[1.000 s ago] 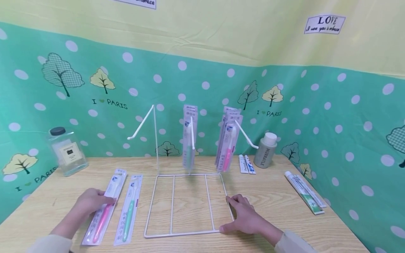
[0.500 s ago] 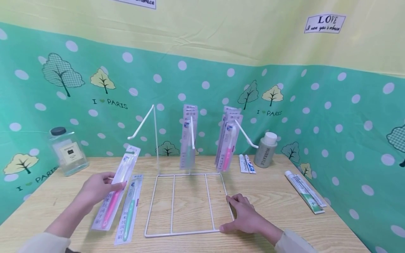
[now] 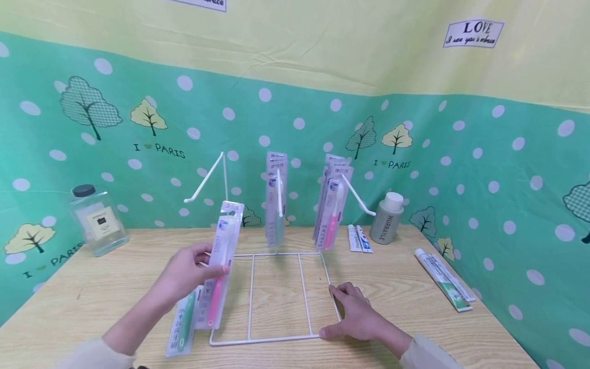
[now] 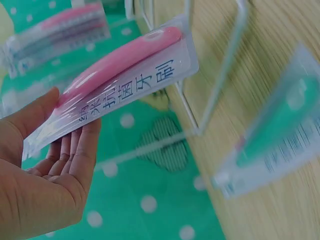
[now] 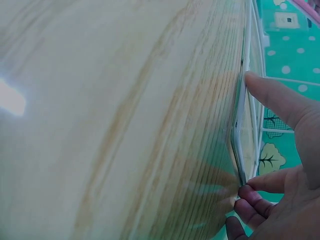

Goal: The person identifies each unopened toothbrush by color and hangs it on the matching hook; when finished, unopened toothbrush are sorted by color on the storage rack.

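My left hand (image 3: 186, 274) pinches a packaged pink toothbrush (image 3: 221, 266) between thumb and fingers, upright and slightly tilted, over the left edge of the white wire rack (image 3: 251, 297). The left wrist view shows the same pink toothbrush (image 4: 125, 62) close up, its handle end pointing away from the palm. A packaged green toothbrush (image 3: 184, 325) lies on the table, partly hidden behind the held one. My right hand (image 3: 355, 312) rests at the rack's right side; in the right wrist view its thumb and index fingertips touch the base wire (image 5: 240, 115).
Packaged toothbrushes hang on the rack's middle hook (image 3: 279, 192) and right hook (image 3: 357, 195); the left hook (image 3: 203, 177) is bare. A glass bottle (image 3: 99, 223) stands back left. A grey bottle (image 3: 387, 220), small tubes (image 3: 359, 239) and toothpaste (image 3: 442, 279) are on the right.
My left hand has lifted the pink toothbrush off the table and carried it right, to the rack's left edge, turning it more upright. The right hand stays in place.
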`<state>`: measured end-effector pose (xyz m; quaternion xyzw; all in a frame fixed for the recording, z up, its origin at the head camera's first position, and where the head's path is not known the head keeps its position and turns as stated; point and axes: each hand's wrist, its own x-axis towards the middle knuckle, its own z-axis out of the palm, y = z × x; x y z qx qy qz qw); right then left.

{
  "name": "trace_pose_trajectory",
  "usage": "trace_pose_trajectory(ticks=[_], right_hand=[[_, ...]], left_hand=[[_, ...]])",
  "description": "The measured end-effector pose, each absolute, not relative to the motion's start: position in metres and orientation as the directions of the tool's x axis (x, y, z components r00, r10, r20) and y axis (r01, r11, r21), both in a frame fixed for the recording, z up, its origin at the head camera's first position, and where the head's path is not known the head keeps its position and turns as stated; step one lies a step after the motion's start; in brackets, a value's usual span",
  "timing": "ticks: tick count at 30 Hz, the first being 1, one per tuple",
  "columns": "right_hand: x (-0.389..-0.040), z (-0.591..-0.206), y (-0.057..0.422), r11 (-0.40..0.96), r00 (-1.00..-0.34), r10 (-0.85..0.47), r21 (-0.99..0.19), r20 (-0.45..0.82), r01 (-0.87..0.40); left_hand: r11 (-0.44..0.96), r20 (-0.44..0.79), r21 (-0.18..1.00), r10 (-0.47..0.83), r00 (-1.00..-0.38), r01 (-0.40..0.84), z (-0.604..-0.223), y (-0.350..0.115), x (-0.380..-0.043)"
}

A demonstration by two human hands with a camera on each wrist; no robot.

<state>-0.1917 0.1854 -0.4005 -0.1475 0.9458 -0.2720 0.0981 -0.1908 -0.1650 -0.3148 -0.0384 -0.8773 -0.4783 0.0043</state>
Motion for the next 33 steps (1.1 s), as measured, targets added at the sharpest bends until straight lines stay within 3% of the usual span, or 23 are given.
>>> trace_pose_trajectory(ticks=[11, 22, 33], right_hand=[[-0.192, -0.399, 0.187, 0.800, -0.935, -0.341, -0.552, -0.096, -0.235], [-0.193, -0.404, 0.189, 0.805, -0.936, -0.346, -0.532, -0.058, -0.264], [-0.189, -0.404, 0.191, 0.729, -0.915, -0.390, -0.573, 0.101, -0.374]], left_hand=[[0.428, 0.157, 0.874, 0.202, -0.967, 0.231, -0.309, -0.097, -0.185], [0.332, 0.246, 0.850, 0.438, -0.865, 0.410, -0.294, -0.040, -0.174], [0.260, 0.327, 0.823, 0.510, -0.796, 0.505, -0.278, 0.004, -0.161]])
